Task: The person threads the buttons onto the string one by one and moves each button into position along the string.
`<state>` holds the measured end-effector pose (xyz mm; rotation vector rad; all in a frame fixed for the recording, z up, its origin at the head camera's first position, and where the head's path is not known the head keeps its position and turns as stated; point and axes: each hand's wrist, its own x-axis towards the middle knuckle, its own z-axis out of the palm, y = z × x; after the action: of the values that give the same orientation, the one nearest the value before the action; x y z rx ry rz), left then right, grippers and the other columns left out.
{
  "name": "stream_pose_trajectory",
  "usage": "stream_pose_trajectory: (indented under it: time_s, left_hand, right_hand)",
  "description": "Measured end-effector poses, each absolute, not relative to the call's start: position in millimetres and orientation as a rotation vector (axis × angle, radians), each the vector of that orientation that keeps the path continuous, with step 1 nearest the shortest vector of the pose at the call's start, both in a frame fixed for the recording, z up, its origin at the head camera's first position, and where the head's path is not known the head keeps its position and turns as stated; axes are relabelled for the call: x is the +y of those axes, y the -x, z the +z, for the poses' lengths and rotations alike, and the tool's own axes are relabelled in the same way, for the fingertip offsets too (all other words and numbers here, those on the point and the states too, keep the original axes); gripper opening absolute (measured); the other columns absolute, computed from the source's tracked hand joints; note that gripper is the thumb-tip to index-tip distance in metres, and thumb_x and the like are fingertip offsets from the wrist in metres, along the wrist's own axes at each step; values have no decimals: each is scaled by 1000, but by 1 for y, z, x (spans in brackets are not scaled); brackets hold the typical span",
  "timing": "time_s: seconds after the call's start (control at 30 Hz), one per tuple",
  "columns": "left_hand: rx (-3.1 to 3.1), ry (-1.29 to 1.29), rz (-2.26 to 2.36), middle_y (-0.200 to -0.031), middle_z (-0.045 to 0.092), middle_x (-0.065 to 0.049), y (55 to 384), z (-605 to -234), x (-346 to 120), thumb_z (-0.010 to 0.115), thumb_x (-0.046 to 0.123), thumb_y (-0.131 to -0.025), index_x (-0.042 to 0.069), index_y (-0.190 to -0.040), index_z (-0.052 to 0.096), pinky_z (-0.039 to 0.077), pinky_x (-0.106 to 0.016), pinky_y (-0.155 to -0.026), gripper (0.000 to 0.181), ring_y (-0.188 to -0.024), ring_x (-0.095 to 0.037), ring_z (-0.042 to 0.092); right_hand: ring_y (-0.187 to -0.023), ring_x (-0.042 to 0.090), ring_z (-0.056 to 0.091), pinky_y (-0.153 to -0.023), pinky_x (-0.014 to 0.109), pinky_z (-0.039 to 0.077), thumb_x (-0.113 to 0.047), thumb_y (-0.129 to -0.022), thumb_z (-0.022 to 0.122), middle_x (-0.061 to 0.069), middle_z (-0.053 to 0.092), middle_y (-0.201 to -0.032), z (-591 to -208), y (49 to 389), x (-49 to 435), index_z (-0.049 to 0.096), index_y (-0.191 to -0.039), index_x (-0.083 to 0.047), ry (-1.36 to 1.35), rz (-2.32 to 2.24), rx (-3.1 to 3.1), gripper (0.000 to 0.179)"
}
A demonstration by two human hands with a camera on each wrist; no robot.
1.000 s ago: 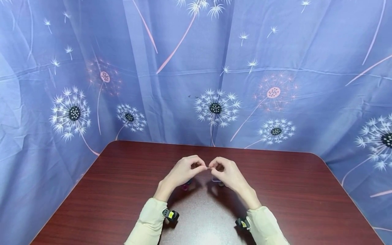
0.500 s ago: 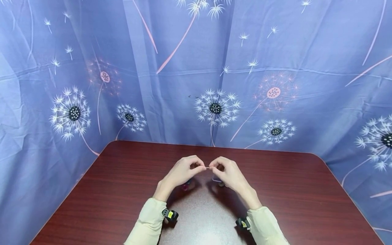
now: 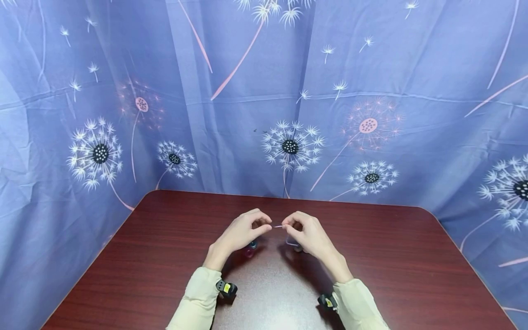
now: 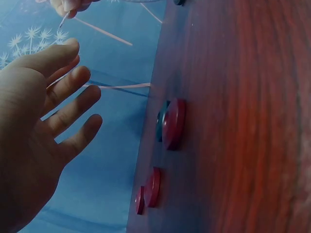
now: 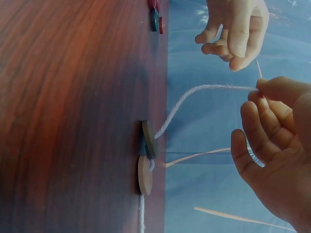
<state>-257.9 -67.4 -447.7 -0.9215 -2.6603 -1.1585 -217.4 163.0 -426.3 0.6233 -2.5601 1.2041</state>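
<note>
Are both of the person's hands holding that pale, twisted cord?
No, only the right hand pinches the pale, twisted cord, while a visible gap separates the left hand from its tip.

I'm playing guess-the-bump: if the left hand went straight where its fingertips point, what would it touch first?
Probably the pale cord, at the tip poking from the right hand, though depth is unclear.

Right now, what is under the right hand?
Below the right hand, a pale cord leads to a dark disc and a tan disc on the table. In the head view the hand covers most of these; the discs' undersides are hidden.
</note>
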Motion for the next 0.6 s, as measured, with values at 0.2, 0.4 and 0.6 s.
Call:
stream_pose_trajectory:
  time_s: [0.2,0.4,0.6]
  left_hand:
    - [-2656,871,-1116,-93,62,16,261,-447,-77,69,31,-94,24,-105,70,51,-29,-80,13,-88,-2,60]
    - [-2667,823,-1152,-95,63,14,266,-452,-89,71,29,-92,19,-106,71,51,-29,-83,17,-90,-4,61]
    - [-2686,799,-1162,-97,63,13,269,-456,-99,71,28,-92,21,-106,70,52,-30,-85,15,-92,-5,62]
  right_hand:
    - [-66,4,57,-64,20,48,-14,-91,71,-10,65,-81,-426,217,163,72,-94,-13,-614,1204,-2564,3]
    - [-65,6,57,-61,20,48,-16,-93,70,-9,64,-80,-425,216,164,72,-93,-14,-606,1232,-2580,3]
    - [-64,9,57,-60,21,48,-13,-92,69,-8,63,-79,-425,216,164,72,-93,-17,-611,1244,-2596,6]
